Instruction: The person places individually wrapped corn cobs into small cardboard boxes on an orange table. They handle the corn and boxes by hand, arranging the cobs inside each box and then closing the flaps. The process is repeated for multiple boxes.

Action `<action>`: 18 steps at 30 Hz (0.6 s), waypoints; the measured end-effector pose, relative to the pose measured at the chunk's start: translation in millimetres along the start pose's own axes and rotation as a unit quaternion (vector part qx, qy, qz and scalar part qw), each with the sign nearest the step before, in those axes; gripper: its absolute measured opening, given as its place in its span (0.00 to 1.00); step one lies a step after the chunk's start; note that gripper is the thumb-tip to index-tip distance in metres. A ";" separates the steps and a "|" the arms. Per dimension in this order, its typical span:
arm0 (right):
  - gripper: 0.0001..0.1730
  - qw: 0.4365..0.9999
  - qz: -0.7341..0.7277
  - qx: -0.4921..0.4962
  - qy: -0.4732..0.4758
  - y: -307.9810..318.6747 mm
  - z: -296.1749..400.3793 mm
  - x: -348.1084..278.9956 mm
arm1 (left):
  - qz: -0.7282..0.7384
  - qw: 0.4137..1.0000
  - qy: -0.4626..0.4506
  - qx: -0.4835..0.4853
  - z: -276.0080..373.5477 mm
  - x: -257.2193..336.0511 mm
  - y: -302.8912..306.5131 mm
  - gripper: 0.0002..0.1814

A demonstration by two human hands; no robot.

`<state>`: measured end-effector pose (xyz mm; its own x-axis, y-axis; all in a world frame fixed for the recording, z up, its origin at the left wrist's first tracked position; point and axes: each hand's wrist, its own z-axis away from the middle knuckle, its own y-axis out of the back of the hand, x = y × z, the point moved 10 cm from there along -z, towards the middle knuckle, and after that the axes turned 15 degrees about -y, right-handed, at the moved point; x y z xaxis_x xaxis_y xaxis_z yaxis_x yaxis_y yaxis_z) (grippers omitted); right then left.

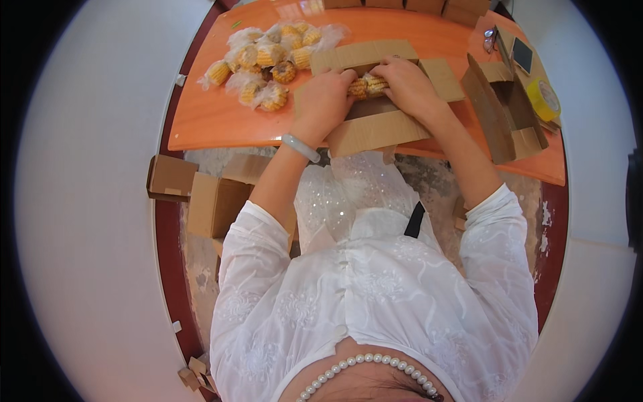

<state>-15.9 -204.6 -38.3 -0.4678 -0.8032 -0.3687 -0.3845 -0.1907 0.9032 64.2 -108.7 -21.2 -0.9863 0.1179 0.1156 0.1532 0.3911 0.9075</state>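
An open cardboard box (pixel 379 130) with spread flaps sits at the near edge of the orange table (pixel 211 120). Over its opening, my left hand (pixel 329 98) grips a piece of corn cob (pixel 357 89) from the left. From the other side my right hand (pixel 408 86) holds a corn piece in clear plastic (pixel 376 85). The two pieces touch or nearly touch between my hands. Some fingertips and the box's inside are partly hidden. Left of the box lies a pile of yellow corn pieces (pixel 270 54), many in clear plastic bags.
Another open cardboard box (pixel 502 108) stands at the right, beside a roll of yellow tape (pixel 543 99), a phone (pixel 522 55) and glasses (pixel 489 40). Several boxes line the table's far edge (pixel 424 5). More cardboard boxes (pixel 203 203) lie on the floor at the left.
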 end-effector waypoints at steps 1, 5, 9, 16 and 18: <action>0.26 1.000 -0.003 0.001 0.000 1.6 0.9 -0.9 | 0.005 1.000 -0.003 0.006 0.2 0.3 0.2 0.18; 0.18 0.967 -0.238 -0.064 -0.057 18.3 5.2 13.9 | 0.025 0.999 -0.020 0.037 5.4 -7.3 0.8 0.18; 0.19 0.965 -0.240 0.024 -0.103 59.0 16.6 47.2 | 0.125 0.989 0.009 0.074 9.3 -14.7 15.7 0.18; 0.15 0.942 -0.279 0.136 -0.128 116.0 75.6 43.6 | 0.181 0.943 0.068 0.270 72.2 -35.8 73.8 0.10; 0.14 0.941 -0.286 0.138 -0.120 112.4 88.7 33.4 | 0.182 0.926 0.121 0.308 108.9 -65.6 77.4 0.09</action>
<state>-145.4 -202.8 31.5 -0.2756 -0.4576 -0.8454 -0.8037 -0.3727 0.4638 147.4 13.2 -2.4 -0.8355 0.1656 0.5240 0.4116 0.8204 0.3969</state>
